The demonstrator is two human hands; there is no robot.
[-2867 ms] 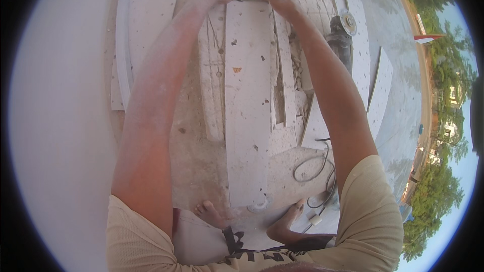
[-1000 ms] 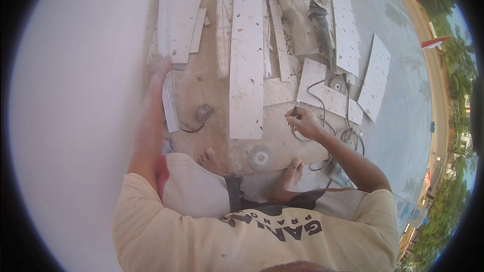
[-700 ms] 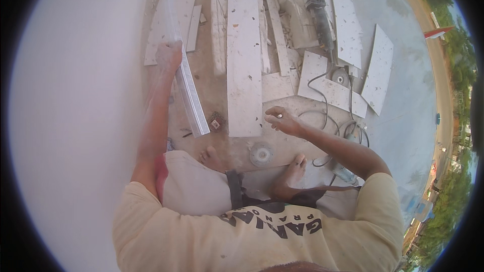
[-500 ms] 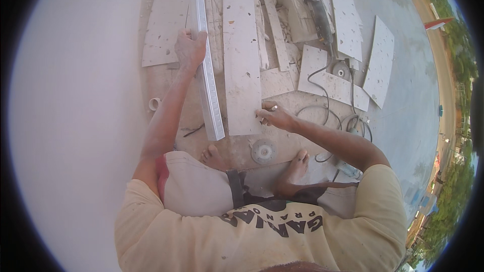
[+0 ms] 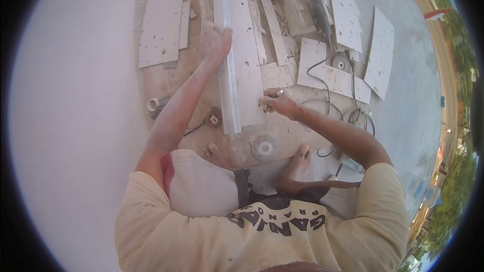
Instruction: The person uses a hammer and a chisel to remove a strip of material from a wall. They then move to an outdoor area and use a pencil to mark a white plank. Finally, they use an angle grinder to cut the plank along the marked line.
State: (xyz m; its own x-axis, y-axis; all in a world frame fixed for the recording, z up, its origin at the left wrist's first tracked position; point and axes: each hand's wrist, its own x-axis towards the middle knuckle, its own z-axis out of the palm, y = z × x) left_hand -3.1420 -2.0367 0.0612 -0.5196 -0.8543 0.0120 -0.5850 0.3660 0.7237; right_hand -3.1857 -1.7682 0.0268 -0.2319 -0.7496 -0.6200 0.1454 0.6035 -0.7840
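My left hand [image 5: 218,44] is closed around a long, straight metal profile [image 5: 230,95]. The profile lies lengthwise over the left part of a long white board [image 5: 249,88] spotted with dark marks. At the board's near right edge, my right hand [image 5: 280,105] pinches a slim pen-like stick [image 5: 279,92] with a pale end; its lower end is hidden by the fingers. A small reddish boxy object [image 5: 214,118], too unclear to name, lies left of the profile's near end.
An angle grinder [image 5: 316,10] rests at the far right, its black cable [image 5: 327,95] looping nearer. A grinding disc [image 5: 264,148] lies between my feet, another disc [image 5: 341,61] by an L-shaped board offcut [image 5: 348,84]. A white pipe piece [image 5: 153,105] sits at left.
My left hand has shifted the metal profile rightward, from beside the white board to over its left part. The reddish object has come into sight. My right hand stays near the board's edge.
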